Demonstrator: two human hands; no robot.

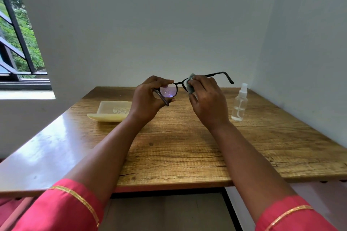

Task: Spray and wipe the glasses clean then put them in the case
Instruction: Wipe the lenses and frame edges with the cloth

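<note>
I hold black-framed glasses (pixel 216 74) up above the wooden table (pixel 187 148). My left hand (pixel 148 97) pinches the left rim, whose lens (pixel 168 92) shows droplets. My right hand (pixel 204 95) pinches a small grey cloth (pixel 190 85) round the right lens, which is hidden by it. One temple arm sticks out to the right. A cream glasses case (pixel 110 111) lies on the table at the left, behind my left forearm. A clear spray bottle (pixel 240 103) with a white nozzle stands upright at the right.
Walls close in behind and to the right of the table. A barred window (pixel 16 43) is at the far left. The table's front edge runs near my elbows.
</note>
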